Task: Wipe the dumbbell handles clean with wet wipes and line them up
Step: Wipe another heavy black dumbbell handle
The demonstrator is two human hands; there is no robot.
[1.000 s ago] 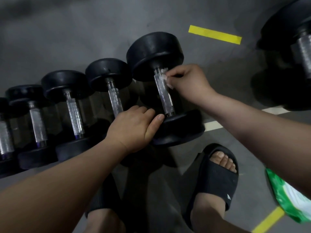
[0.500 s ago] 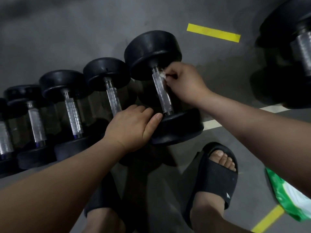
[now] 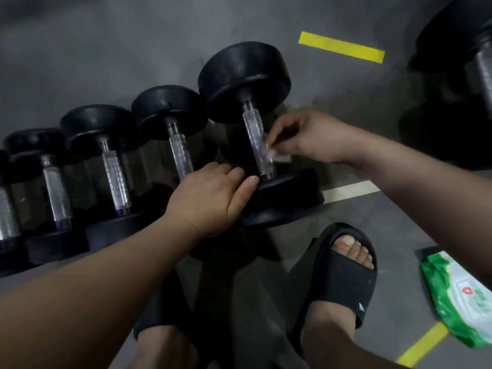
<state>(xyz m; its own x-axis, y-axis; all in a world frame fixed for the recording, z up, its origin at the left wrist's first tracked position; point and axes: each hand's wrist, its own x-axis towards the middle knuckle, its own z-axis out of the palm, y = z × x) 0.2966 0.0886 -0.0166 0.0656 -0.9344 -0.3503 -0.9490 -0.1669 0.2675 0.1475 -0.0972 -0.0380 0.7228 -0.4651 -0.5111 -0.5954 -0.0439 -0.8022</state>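
Note:
Several black dumbbells with knurled metal handles lie in a row on the grey floor. The largest dumbbell is at the right end of the row. My right hand pinches a small white wet wipe against the lower part of its handle. My left hand rests on the near head of that dumbbell, thumb along its rim and fingers curled over the edge. The neighbouring dumbbell lies just left of it, its near head hidden by my left hand.
A green and white wet wipe pack lies on the floor at the right. Another big dumbbell sits at the top right. My feet in black slides stand close below the row. Yellow tape marks cross the floor.
My right hand has slid the wipe from the top of the handle down towards its lower end. My left hand has stayed on the near head.

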